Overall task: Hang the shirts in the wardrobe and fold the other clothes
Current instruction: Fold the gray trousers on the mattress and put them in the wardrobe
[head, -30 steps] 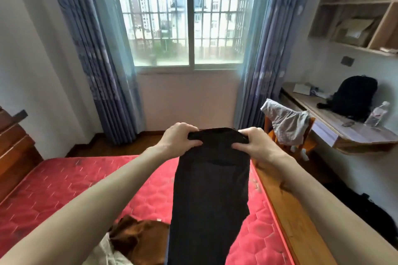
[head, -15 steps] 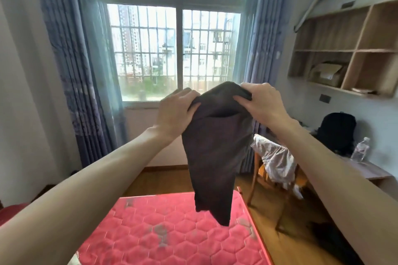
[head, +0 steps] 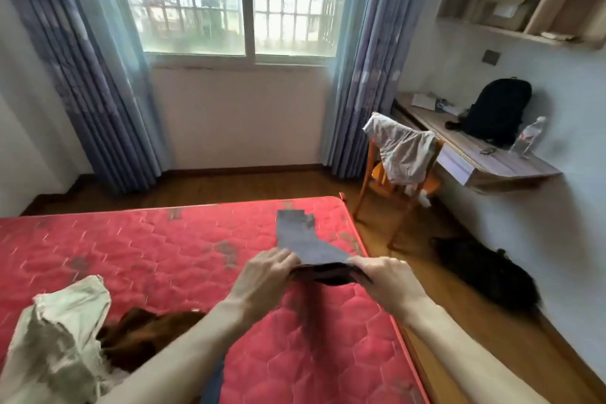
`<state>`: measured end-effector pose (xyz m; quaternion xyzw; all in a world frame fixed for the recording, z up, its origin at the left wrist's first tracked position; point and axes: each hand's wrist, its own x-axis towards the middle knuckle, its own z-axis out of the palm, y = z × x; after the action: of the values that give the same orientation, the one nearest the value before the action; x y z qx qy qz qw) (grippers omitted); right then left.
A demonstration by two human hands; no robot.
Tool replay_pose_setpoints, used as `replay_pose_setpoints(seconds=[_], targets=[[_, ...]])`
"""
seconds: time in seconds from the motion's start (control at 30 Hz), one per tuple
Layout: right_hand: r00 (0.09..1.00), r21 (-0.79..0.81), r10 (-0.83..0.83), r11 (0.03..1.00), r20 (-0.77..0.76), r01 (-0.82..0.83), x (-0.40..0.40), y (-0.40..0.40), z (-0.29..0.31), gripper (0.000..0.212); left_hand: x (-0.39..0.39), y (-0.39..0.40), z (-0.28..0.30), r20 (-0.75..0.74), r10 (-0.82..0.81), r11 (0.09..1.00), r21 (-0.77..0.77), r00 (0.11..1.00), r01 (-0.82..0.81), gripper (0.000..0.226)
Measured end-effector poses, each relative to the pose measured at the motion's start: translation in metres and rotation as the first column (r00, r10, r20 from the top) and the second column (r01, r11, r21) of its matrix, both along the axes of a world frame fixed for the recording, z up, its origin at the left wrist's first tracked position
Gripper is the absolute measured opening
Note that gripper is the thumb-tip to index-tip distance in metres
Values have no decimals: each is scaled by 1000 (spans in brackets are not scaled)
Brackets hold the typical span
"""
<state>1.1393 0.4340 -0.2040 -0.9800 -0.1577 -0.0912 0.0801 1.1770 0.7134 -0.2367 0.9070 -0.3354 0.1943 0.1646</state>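
Note:
A dark grey garment (head: 303, 241) stretches flat away from me over the right part of the red mattress (head: 131, 249). My left hand (head: 262, 275) pinches its near left corner and my right hand (head: 387, 279) pinches its near right corner, both just above the mattress. A crumpled beige garment (head: 62, 331) lies at the near left of the bed, with a brown garment (head: 144, 334) beside it. Another light garment (head: 405, 147) hangs over the back of a wooden chair (head: 387, 187).
A wall-mounted desk (head: 492, 161) on the right carries a black backpack (head: 498, 108) and a water bottle (head: 529, 134). A dark heap (head: 485, 275) lies on the wooden floor by the bed. Blue curtains frame the window; open shelves hang at upper right.
My hands have swung the dark garment down from in front of the window and it now lies out over the mattress. The view has tilted down toward the bed.

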Motion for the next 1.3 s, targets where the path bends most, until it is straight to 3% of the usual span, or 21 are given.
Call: replay_pose_setpoints(seconds=[0.13,0.23,0.5,0.73,0.8,0.9,1.0,1.1,1.23,1.3], targets=[[993,12,7,1000,-120,-5,-60,-7,-127,24,-60,-8,-126,-231,-44,975,202,972,92,30],[993,-27,32,999,-110,-35,-105,-7,-207,18,-104,-10,-198,-342,-60,943,290,938,166,34],[966,-7,87,996,-242,-92,-229,-3,-356,14,-213,-10,-337,-563,-102,909,281,820,306,41],[908,15,99,995,-408,-101,-319,-2,-441,46,-301,-16,-413,-685,-194,832,265,702,488,60],[886,36,83,997,-456,-74,-335,2,-461,63,-319,-19,-434,-718,-188,802,281,670,527,63],[869,59,80,997,-489,-58,-357,10,-489,72,-344,-19,-472,-744,-157,765,324,649,557,68],[848,59,99,995,-521,-80,-382,15,-510,60,-366,-13,-499,-744,-142,776,326,652,540,59],[887,58,64,997,-458,-42,-397,23,-518,46,-383,-7,-505,-664,-187,838,276,724,470,42],[957,118,-47,990,-286,84,-383,47,-519,45,-385,-17,-509,-539,-22,972,186,842,144,40],[952,116,-97,984,-290,135,-368,59,-519,50,-378,-26,-510,-554,147,979,202,819,-39,52]])
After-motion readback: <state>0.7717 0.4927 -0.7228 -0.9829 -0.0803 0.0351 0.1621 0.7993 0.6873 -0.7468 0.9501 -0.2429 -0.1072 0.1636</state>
